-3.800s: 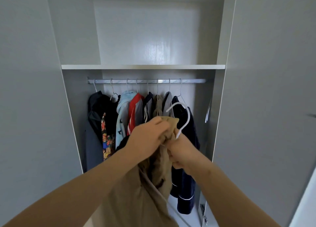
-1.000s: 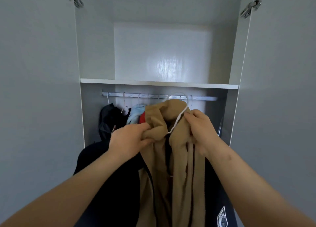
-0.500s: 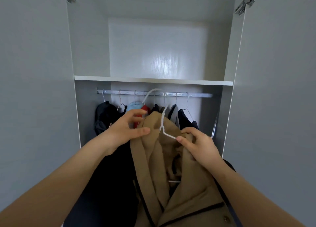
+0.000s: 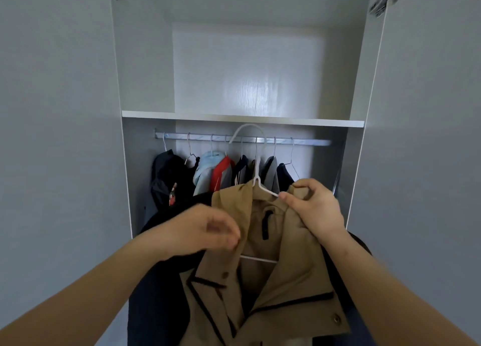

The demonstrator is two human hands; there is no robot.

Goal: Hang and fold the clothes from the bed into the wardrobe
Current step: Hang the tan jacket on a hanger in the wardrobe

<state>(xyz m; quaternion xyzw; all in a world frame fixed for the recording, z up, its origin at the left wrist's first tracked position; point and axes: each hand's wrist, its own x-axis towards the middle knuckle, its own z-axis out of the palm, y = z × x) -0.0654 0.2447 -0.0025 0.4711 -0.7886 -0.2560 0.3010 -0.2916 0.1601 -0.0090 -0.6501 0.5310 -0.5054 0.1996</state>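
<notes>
The jacket (image 4: pixel 273 241) is being settled on the hanger (image 4: pixel 256 173) in front of the wardrobe (image 4: pixel 145 85), its front edge pinched by the left hand (image 4: pixel 205 231) and its shoulder gripped by the right hand (image 4: pixel 317 207), and next the hook (image 4: pixel 248 127) must probably be lifted over the rail (image 4: pixel 309 142).

Dim, bluish light — glare on the wardrobe back panel (image 4: pixel 250 85); edges bowed.

Home, clothes storage. You face a built-in wardrobe (image 4: pixel 145 85) with its doors (image 4: pixel 52 137) open: a shelf (image 4: pixel 242 119) above a metal rail (image 4: pixel 307 142), and hung clothes (image 4: pixel 208 173) in a row.
</notes>
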